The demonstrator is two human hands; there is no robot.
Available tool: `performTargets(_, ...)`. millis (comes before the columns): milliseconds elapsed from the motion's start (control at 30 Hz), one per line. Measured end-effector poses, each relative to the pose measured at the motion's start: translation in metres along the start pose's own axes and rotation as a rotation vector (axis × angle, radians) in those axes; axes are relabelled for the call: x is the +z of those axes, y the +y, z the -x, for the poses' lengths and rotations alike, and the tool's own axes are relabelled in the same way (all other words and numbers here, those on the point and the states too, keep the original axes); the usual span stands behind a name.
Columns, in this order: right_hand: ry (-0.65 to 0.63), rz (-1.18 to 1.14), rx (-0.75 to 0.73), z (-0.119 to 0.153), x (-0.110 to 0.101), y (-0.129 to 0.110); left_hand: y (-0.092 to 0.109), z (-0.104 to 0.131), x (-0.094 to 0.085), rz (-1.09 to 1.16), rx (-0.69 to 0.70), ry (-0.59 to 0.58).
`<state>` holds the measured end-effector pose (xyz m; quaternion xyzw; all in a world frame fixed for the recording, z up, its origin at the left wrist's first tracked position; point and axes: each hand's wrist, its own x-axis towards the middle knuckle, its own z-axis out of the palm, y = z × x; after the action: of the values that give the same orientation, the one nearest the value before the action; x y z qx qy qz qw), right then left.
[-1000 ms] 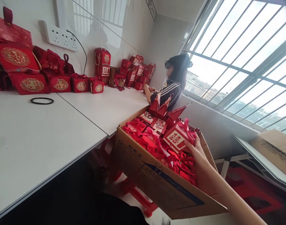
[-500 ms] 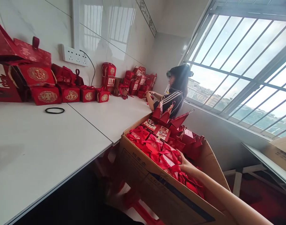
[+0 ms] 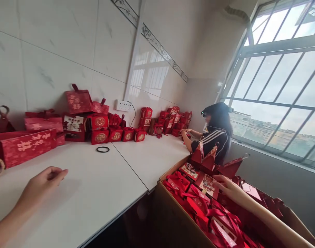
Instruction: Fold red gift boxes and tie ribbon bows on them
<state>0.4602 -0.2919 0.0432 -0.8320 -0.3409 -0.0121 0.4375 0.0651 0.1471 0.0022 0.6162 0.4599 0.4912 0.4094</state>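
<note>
My left hand (image 3: 45,182) hovers over the white table (image 3: 95,193), its fingers curled together in a loose pinch with nothing between them. My right hand (image 3: 228,187) reaches into a cardboard box (image 3: 180,224) full of red gift boxes. Its fingers are extended and apart at the right edge of a red gift box with a printed picture (image 3: 207,184); the undersides of the fingers are hidden. Small gift boxes with red ribbons (image 3: 199,198) lie nearer in the carton.
Red gift boxes (image 3: 99,136) stand along the tiled wall, with a larger open red box (image 3: 30,146) at the left. A black ring (image 3: 102,149) lies on the table. Beyond the carton, a person in a dark striped shirt (image 3: 211,141) handles red boxes.
My left hand has come into view over the table. My right hand has moved from the ribboned boxes to the picture box farther back. The view has tilted up and left.
</note>
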Motion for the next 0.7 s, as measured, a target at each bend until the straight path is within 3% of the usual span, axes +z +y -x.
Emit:
performTargets(100, -0.149, 0.248, -0.153, -0.043, 0.033, -0.03, -0.001, 0.0, -0.005, -0.149, -0.084, -0.11)
performTargets(267, -0.378, 0.542, -0.377, -0.096, 0.113, -0.098, 0.001, 0.008, -0.005, -0.16, -0.039, -0.123)
performTargets(367, -0.452, 0.586, -0.432, -0.12, 0.164, -0.125, -0.001, 0.008, -0.004, -0.159, -0.024, -0.125)
performTargets(533, -0.498, 0.617, -0.383, -0.171, 0.238, -0.149, -0.01, 0.008, -0.002, -0.137, -0.007, -0.156)
performTargets(700, -0.42, 0.628, -0.222, -0.222, 0.286, -0.159, -0.016, 0.009, 0.001, -0.13, -0.036, -0.202)
